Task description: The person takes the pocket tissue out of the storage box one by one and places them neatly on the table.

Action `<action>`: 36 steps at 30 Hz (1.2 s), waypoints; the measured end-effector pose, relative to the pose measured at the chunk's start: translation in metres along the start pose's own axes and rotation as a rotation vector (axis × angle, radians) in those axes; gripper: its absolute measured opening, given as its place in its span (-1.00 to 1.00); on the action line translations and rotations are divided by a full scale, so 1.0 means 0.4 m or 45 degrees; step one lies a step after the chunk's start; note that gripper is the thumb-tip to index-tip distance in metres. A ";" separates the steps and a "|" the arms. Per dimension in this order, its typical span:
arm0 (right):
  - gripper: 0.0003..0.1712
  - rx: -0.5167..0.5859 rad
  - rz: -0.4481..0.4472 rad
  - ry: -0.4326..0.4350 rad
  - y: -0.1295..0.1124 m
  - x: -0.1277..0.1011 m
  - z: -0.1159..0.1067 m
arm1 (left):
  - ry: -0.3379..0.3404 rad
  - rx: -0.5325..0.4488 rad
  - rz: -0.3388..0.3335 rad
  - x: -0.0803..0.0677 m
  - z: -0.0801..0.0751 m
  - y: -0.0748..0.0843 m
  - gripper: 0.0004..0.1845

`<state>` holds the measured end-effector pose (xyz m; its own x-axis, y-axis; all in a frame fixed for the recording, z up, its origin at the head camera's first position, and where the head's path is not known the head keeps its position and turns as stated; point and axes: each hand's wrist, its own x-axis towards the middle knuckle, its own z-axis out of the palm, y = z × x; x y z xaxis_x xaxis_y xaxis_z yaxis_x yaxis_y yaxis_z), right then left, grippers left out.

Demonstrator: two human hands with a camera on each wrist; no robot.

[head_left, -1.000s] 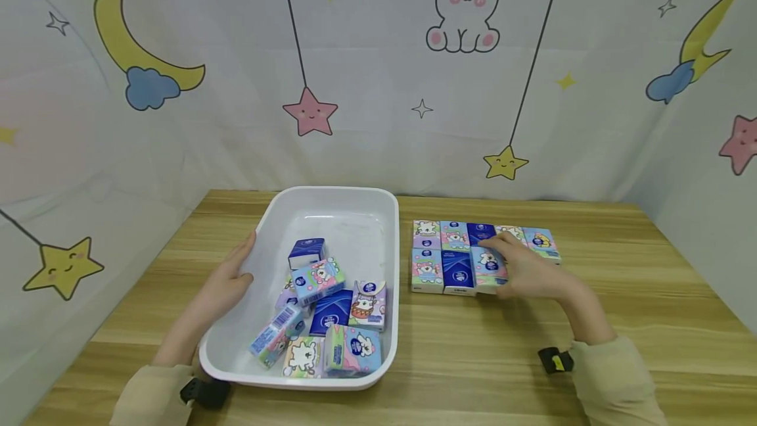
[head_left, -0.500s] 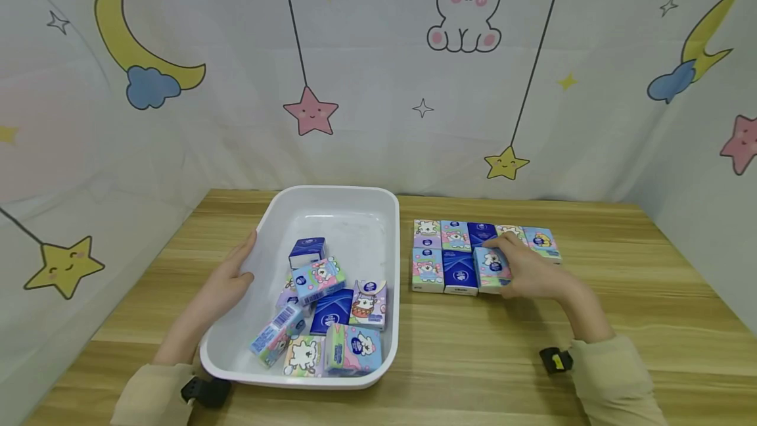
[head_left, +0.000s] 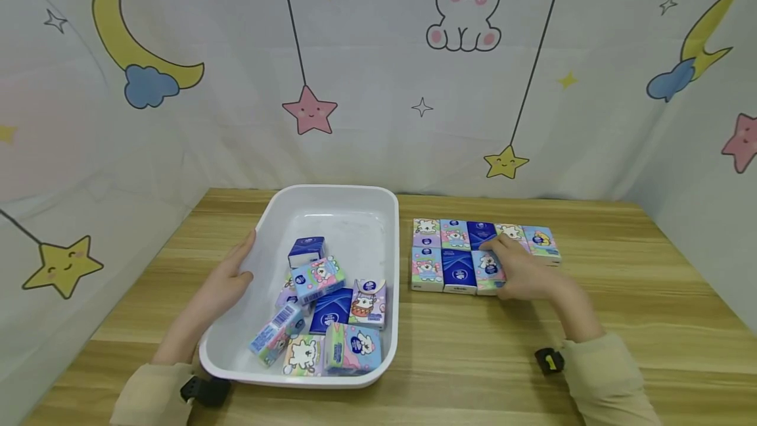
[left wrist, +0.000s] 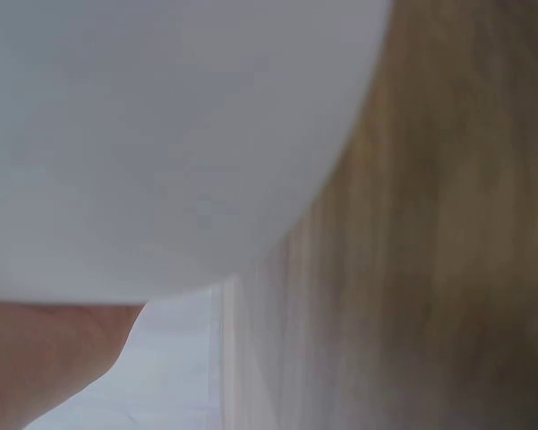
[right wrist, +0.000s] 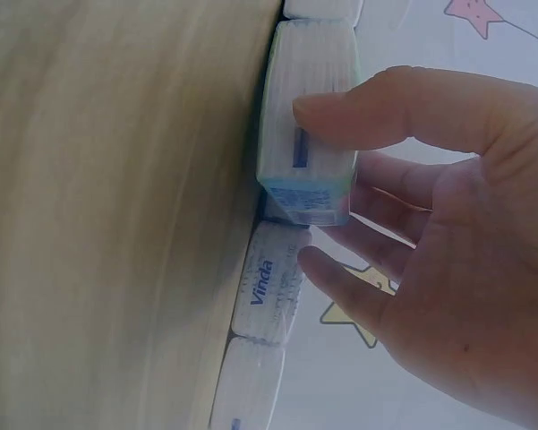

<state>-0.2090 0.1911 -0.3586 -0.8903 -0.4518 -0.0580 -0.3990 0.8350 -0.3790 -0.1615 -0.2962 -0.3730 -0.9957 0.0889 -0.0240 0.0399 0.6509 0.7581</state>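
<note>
On the wooden table, my right hand grips a pastel tissue pack at the right end of the front row of laid-out packs. In the right wrist view the thumb and fingers pinch that pack, which stands beside a pack marked Vinda. A back row of several packs lies just behind. My left hand holds the left rim of the white tray, thumb over the edge. The left wrist view shows only the tray's wall and part of the hand.
Several loose tissue packs lie jumbled in the near half of the tray. A cartoon-printed cloth backdrop closes off the table at the back and both sides. Bare wood shows to the right of the rows.
My right hand has nudged the held pack slightly, so it now sits squarer against the front row. The left hand and tray have not moved.
</note>
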 end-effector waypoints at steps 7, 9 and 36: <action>-0.11 -0.022 -0.030 0.015 -0.004 -0.002 0.004 | 0.000 -0.009 0.002 -0.001 -0.001 0.002 -0.21; -0.12 -0.030 -0.034 0.016 -0.004 -0.002 0.005 | 0.001 -0.004 0.002 0.000 -0.002 0.002 -0.21; -0.15 -0.013 -0.039 0.029 -0.009 -0.003 0.002 | -0.005 0.008 -0.018 0.001 0.000 0.002 -0.21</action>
<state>-0.2063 0.1883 -0.3578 -0.8824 -0.4698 -0.0258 -0.4281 0.8242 -0.3707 -0.1617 -0.2956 -0.3724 -0.9959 0.0821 -0.0373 0.0260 0.6571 0.7534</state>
